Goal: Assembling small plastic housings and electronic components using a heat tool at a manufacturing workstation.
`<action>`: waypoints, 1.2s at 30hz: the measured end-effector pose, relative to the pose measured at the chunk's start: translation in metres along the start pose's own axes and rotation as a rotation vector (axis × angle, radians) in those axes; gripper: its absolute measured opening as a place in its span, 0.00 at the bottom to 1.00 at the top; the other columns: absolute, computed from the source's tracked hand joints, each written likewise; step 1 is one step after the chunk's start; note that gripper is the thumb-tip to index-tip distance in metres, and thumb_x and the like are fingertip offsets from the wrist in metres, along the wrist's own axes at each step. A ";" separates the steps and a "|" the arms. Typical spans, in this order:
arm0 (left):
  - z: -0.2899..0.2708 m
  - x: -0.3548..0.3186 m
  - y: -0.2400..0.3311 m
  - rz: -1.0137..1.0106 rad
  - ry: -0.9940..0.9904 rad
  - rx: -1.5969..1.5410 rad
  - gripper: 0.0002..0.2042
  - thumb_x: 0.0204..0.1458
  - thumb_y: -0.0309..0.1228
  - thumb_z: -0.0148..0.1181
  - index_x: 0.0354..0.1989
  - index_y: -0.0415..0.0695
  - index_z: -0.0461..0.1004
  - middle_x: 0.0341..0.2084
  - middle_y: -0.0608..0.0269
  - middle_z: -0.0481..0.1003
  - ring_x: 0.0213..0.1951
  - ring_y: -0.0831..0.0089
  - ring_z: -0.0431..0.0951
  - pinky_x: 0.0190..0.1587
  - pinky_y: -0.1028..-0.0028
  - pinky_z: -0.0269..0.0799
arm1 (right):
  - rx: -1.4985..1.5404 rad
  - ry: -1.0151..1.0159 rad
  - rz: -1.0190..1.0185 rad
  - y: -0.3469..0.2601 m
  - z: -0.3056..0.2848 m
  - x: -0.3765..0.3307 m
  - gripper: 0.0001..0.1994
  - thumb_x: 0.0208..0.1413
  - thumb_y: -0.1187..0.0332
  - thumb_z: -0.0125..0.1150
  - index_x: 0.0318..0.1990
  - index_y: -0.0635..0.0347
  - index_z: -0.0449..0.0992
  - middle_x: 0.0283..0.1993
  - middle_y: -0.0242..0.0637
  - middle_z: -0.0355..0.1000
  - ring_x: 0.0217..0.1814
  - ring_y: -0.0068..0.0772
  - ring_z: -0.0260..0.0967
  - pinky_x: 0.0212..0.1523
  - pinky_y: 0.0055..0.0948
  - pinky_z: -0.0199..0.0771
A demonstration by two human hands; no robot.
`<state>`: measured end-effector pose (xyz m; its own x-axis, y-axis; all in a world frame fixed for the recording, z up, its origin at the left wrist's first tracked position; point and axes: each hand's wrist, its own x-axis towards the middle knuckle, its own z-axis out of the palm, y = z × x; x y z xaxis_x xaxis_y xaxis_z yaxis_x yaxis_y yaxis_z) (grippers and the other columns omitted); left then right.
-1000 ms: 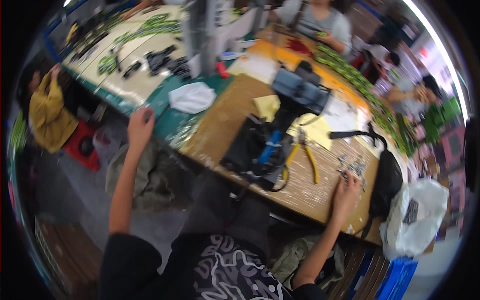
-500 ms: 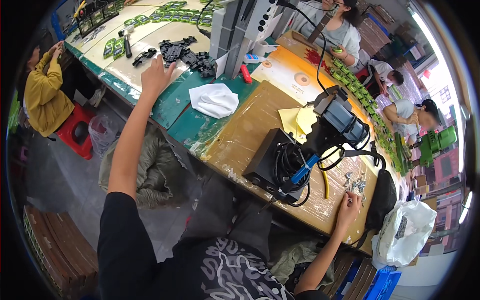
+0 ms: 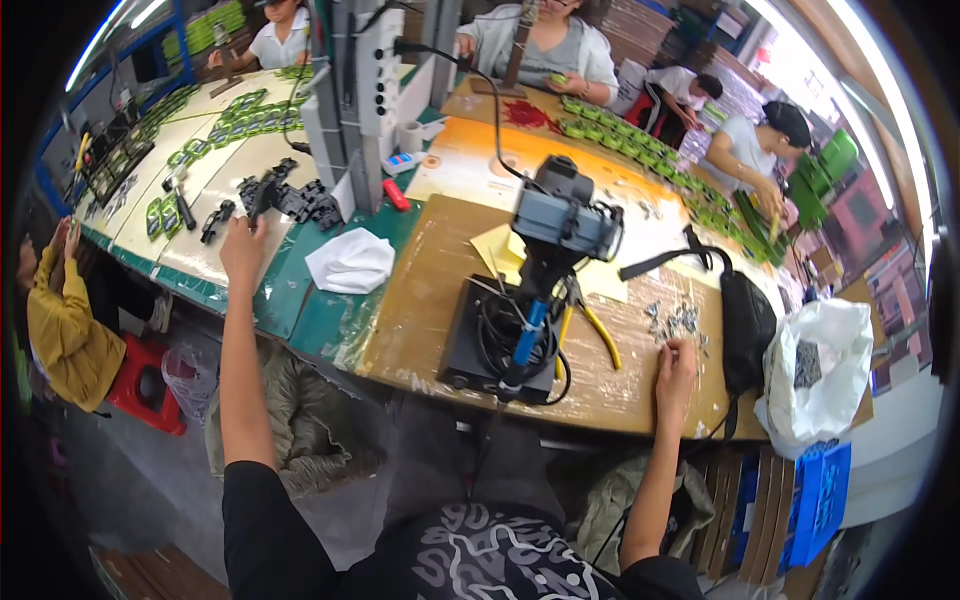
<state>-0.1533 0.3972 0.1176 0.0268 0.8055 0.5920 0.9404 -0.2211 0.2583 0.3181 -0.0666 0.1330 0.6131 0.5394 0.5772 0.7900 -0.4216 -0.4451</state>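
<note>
At the left of the bench, my left hand (image 3: 243, 247) is closed on a black plastic part (image 3: 263, 194), which stands up at the edge of a pile of similar black parts (image 3: 306, 204). Another black piece (image 3: 216, 221) lies just left of that hand. My right hand (image 3: 677, 368) rests on the brown board at the right, fingers curled together; whatever they pinch is too small to make out. Beyond its fingertips lie small silvery metal pieces (image 3: 676, 318), scattered loosely.
A black box with coiled cable (image 3: 470, 340) and a blue-handled tool (image 3: 531, 332) stands between my arms, beside yellow-handled pliers (image 3: 600, 335). A white cloth (image 3: 350, 262), red lighter-like object (image 3: 396, 195), black pouch (image 3: 747, 330) and white sack (image 3: 818, 365) lie around. Co-workers sit opposite.
My left hand, earlier with fingers spread at the black pile, now grips a black part. My right hand stays by the metal pieces. The whole view has shifted.
</note>
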 end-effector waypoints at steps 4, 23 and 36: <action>0.001 -0.001 -0.011 -0.005 0.068 -0.184 0.14 0.54 0.38 0.43 0.27 0.40 0.69 0.26 0.52 0.69 0.31 0.54 0.70 0.32 0.62 0.63 | 0.152 0.091 -0.006 0.000 0.002 0.002 0.03 0.48 0.79 0.50 0.30 0.65 0.70 0.25 0.43 0.67 0.26 0.34 0.65 0.28 0.27 0.63; -0.246 -0.308 0.163 -0.425 -0.311 -1.496 0.13 0.57 0.32 0.38 0.40 0.33 0.60 0.23 0.51 0.73 0.21 0.69 0.74 0.27 0.75 0.71 | 1.545 -0.137 0.321 -0.057 -0.040 -0.065 0.05 0.45 0.75 0.60 0.29 0.59 0.70 0.25 0.31 0.66 0.40 0.31 0.65 0.49 0.33 0.62; -0.231 -0.327 0.237 -0.352 -1.336 -1.640 0.11 0.58 0.28 0.37 0.44 0.36 0.61 0.28 0.50 0.74 0.26 0.70 0.75 0.28 0.77 0.72 | 1.209 -0.289 0.015 -0.158 -0.086 -0.106 0.08 0.33 0.80 0.65 0.22 0.61 0.72 0.22 0.41 0.71 0.20 0.30 0.69 0.45 0.35 0.68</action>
<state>-0.0176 -0.0458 0.1613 0.8145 0.5515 -0.1799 -0.0883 0.4243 0.9012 0.1276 -0.1197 0.2008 0.4790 0.7457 0.4632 0.1858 0.4296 -0.8837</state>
